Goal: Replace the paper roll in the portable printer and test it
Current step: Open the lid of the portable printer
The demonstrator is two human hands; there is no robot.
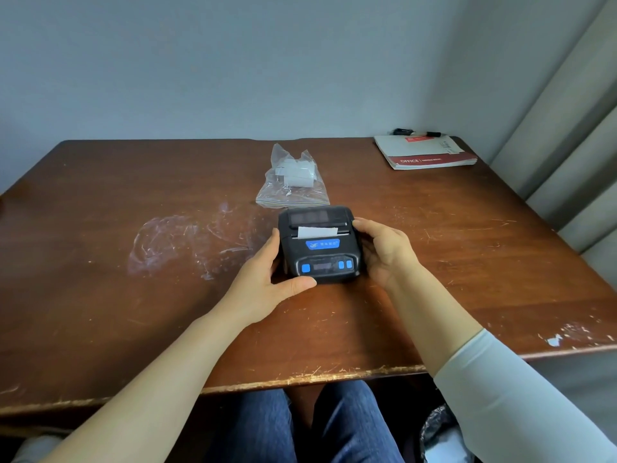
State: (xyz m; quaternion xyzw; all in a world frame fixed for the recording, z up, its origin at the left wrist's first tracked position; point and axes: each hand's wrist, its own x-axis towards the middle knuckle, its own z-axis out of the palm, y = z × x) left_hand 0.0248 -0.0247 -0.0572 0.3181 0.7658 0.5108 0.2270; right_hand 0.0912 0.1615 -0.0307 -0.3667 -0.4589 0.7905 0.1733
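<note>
A small black portable printer (pixel 320 246) with blue buttons and a blue label sits on the brown wooden table (pixel 133 295), its lid closed. A short strip of white paper (pixel 317 231) sticks out of its slot. My left hand (pixel 270 279) grips the printer's left side, thumb laid along its front edge. My right hand (pixel 384 250) grips the right side, fingers curled round the far corner. Behind the printer lies a clear plastic bag (pixel 292 182) holding white paper rolls (pixel 298 173).
A red and white notebook (pixel 425 152) lies at the far right corner with a black pen (pixel 417 132) behind it. Pale smears (pixel 173 242) mark the tabletop left of the printer. A curtain (pixel 574 135) hangs at the right. My knees show under the chipped front edge.
</note>
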